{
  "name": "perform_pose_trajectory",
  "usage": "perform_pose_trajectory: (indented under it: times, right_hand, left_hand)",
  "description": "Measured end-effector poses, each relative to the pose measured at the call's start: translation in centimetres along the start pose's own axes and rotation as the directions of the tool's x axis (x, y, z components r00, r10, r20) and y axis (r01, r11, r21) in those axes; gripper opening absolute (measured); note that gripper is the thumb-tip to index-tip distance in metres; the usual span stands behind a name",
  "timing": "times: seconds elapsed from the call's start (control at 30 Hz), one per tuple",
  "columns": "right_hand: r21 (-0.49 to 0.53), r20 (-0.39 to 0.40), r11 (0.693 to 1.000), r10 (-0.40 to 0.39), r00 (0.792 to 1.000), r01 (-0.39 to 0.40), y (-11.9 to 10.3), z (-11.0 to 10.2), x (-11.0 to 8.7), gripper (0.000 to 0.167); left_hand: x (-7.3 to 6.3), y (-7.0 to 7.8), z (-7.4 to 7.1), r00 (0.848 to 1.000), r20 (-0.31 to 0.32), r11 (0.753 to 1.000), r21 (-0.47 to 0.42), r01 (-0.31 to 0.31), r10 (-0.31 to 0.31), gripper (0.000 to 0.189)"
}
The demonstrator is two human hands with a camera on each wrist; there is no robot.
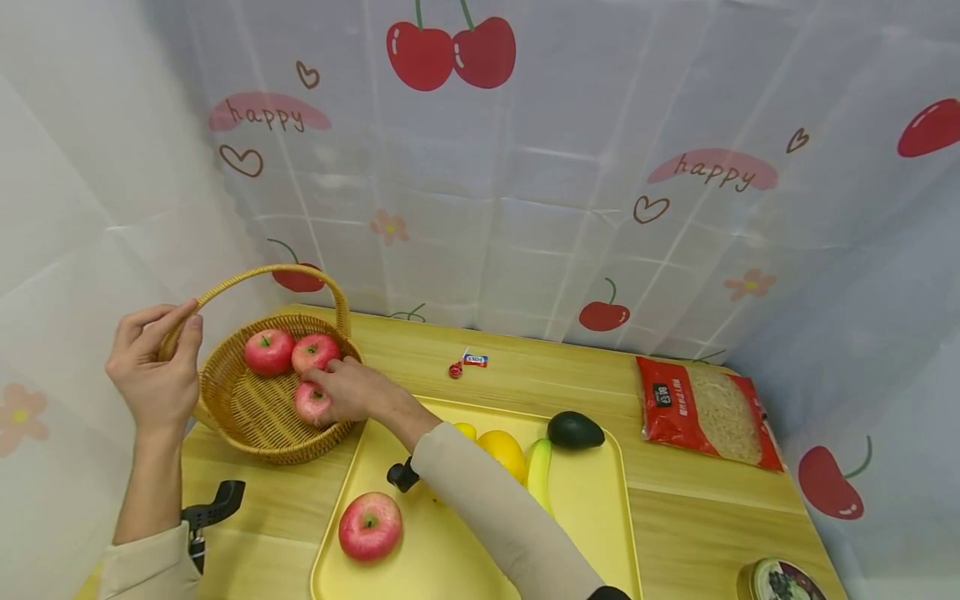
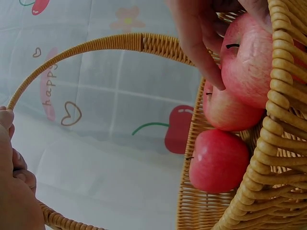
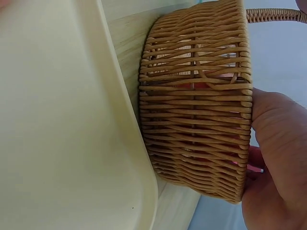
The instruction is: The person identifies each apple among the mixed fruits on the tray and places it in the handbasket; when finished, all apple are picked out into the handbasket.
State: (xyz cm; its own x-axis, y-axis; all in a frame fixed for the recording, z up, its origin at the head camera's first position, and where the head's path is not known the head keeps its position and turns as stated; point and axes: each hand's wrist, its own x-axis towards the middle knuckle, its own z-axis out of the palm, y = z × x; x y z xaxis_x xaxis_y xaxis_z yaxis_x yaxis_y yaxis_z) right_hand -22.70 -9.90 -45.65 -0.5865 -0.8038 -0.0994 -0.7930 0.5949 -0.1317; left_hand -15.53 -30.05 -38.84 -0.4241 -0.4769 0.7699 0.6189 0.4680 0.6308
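Observation:
A wicker basket point(image 1: 279, 454) stands at the left of the table. My left hand point(image 1: 156, 367) grips its arched handle point(image 1: 258, 273), fingers and thumb wrapped round it. Over the basket's right rim reaches my right hand point(image 1: 354, 392), its fingers round a red apple point(image 1: 309, 405) inside. Two more red apples lie behind that one, a left apple point(image 1: 269, 352) and a right apple point(image 1: 315, 351). In the left wrist view, the right hand's fingers come down beside the nearest apple point(image 2: 249, 62). The right wrist view shows the woven outer wall point(image 3: 196, 115), with the thumb side at the rim.
A yellow tray point(image 1: 427, 554) beside the basket bears another apple point(image 1: 371, 527), an orange fruit point(image 1: 504, 454), a banana point(image 1: 538, 475) and an avocado point(image 1: 576, 431). Behind it lie a lollipop point(image 1: 456, 370) and a small wrapped candy point(image 1: 476, 360). A red bag point(image 1: 708, 412) and a jar point(image 1: 783, 581) are at right.

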Motion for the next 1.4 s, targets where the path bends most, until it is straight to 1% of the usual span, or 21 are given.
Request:
perform_pose_trajectory:
  times: [0.17,0.3,0.4,0.53,0.77,0.97,1.07,1.2,1.3,1.4]
  right_hand:
    - [-0.026,0.001,1.000,0.016,1.000,-0.016,-0.2,0.1,0.0,0.067]
    - [-0.014,0.008,0.999,0.047,0.999,-0.046,-0.2,0.1,-0.1,0.070]
    - [-0.006,-0.001,0.999,0.052,0.999,-0.052,-0.2,0.1,-0.2,0.067]
    - [-0.002,-0.017,0.999,0.037,0.999,-0.037,-0.2,0.0,-0.2,0.064]
    - [0.022,-0.045,0.999,0.024,0.999,-0.024,0.1,0.2,-0.2,0.065]
    - [0.045,-0.069,0.999,0.004,0.998,-0.001,0.3,0.1,-0.3,0.057]
    - [0.110,-0.070,0.994,0.017,0.997,-0.009,0.4,0.0,-0.4,0.056]
    - [0.221,-0.048,0.974,0.062,0.997,-0.050,0.4,-0.2,-0.6,0.061]
    - [0.263,-0.044,0.963,0.066,0.997,-0.052,0.4,-0.4,-0.7,0.064]
    - [0.292,-0.054,0.956,0.052,0.997,-0.034,0.5,-0.6,-0.9,0.063]
  left_hand:
    - [0.0,-0.2,0.1,1.000,0.001,1.000,-0.007,0.004,-0.004,0.013]
    - [0.0,-0.1,0.1,1.000,0.001,1.000,0.001,0.004,-0.004,0.014]
    - [0.1,0.2,0.1,1.000,-0.007,1.000,0.007,-0.001,0.001,0.014]
    - [0.2,0.5,0.2,1.000,-0.013,1.000,0.006,-0.006,0.006,0.014]
    - [0.2,0.7,0.3,1.000,-0.012,1.000,0.004,-0.005,0.006,0.014]
    - [0.1,0.6,0.2,1.000,-0.014,1.000,0.004,-0.002,0.002,0.014]
    - [0.0,0.6,0.2,1.000,-0.012,1.000,0.002,0.003,-0.003,0.014]
    - [-0.1,0.7,0.2,1.000,-0.009,1.000,0.005,0.005,-0.005,0.014]
    - [0.0,0.8,0.2,1.000,-0.010,1.000,0.011,-0.002,0.002,0.014]
    - [0.0,0.8,0.2,1.000,-0.013,1.000,0.020,-0.011,0.011,0.014]
